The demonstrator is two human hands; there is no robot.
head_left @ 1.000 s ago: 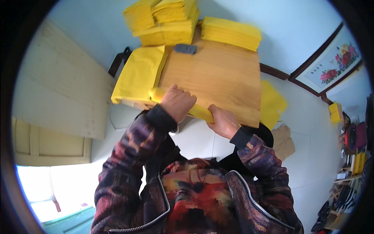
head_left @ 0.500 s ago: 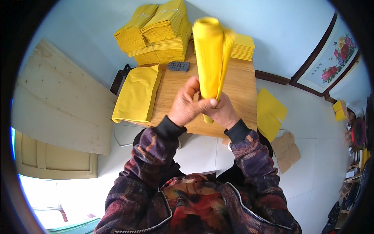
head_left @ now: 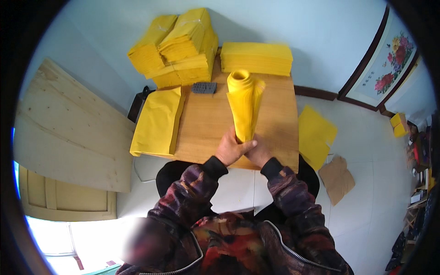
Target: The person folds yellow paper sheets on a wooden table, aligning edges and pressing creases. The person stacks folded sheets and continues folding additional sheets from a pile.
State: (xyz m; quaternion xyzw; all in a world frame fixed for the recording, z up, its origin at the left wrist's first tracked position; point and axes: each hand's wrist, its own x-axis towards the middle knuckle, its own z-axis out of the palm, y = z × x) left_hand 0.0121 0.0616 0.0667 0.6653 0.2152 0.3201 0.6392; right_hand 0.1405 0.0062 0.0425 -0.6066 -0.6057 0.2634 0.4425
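Note:
Both my hands grip a roll of yellow paper sheets (head_left: 245,103) by its lower end, over the near part of the wooden table. The roll stands nearly upright, its hollow coiled end at the top and a loose flap fanning out on its right side. My left hand (head_left: 233,149) is closed round it from the left, thumb across the front. My right hand (head_left: 260,151) wraps it from the right, its fingers mostly hidden behind the roll and the other hand.
On the table (head_left: 201,123) lie tied yellow bundles (head_left: 183,41), a neat yellow stack (head_left: 256,58), a dark grey ridged block (head_left: 204,88) and a flat yellow packet (head_left: 158,121). Yellow sheets (head_left: 316,137) and brown paper (head_left: 337,178) lie right of it. A wooden board (head_left: 73,128) leans at left.
My hands have come down and nearer to me with the roll. The yellow stack behind it now shows fully. My left fingers have closed more tightly round the roll.

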